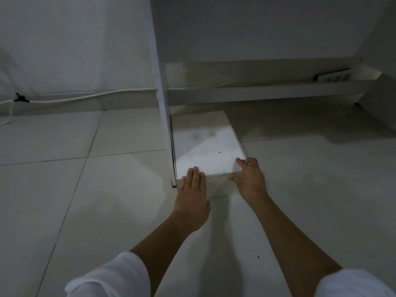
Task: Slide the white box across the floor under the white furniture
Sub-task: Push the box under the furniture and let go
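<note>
A flat white box lies on the tiled floor, its left side close against the white furniture's side panel. Most of the box lies beneath the furniture's underside; its near edge faces me. My left hand presses flat on the box's near left corner, fingers together and reaching onto the lid. My right hand holds the near right corner, fingers over the lid's edge and thumb on the front face.
The floor is pale tile with dark grout lines. A white cable runs along the skirting at the left wall. A power strip lies on a low ledge at the back right under the furniture.
</note>
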A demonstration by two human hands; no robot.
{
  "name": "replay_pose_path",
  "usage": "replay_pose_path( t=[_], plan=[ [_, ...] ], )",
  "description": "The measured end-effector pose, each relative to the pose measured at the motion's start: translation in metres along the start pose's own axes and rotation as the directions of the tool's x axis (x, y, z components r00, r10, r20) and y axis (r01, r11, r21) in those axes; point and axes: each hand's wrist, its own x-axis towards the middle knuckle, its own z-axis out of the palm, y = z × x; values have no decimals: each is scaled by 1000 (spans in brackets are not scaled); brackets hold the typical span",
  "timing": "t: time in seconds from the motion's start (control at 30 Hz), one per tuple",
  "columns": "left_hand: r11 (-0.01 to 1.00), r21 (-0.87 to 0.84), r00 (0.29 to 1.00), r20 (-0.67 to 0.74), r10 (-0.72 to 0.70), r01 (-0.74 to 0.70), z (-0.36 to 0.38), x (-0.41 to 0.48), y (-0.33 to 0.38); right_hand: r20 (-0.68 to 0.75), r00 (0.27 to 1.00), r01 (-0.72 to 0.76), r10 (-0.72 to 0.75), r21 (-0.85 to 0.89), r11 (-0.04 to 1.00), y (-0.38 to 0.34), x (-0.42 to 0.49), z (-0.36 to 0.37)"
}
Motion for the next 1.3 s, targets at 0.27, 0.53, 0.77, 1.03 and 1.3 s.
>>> replay_pose_path(
  t=[0.27, 0.53, 0.77, 1.03, 1.3],
  plan=[
    [1000, 16, 998, 68, 11, -12, -9, 31, -14, -37, 999, -1, -2, -76, 997, -14, 21, 12],
    [998, 65, 991, 134, -4, -5, -20, 53, -20, 30, 999, 32, -28, -116, 993, -15, 45, 17],
    [998, 70, 983, 180, -17, 4, -28, 68, -24, 167, 986, 55, -22, -196, 979, -12, 52, 20],
    [995, 101, 958, 286, -13, -17, -46, 69, -29, 255, 967, 37, 24, -233, 972, -16, 46, 2],
    [990, 143, 963, 268, -29, -10, -72, 33, -32, 314, 949, 67, 3, -211, 975, -37, 16, -32]
  ],
)
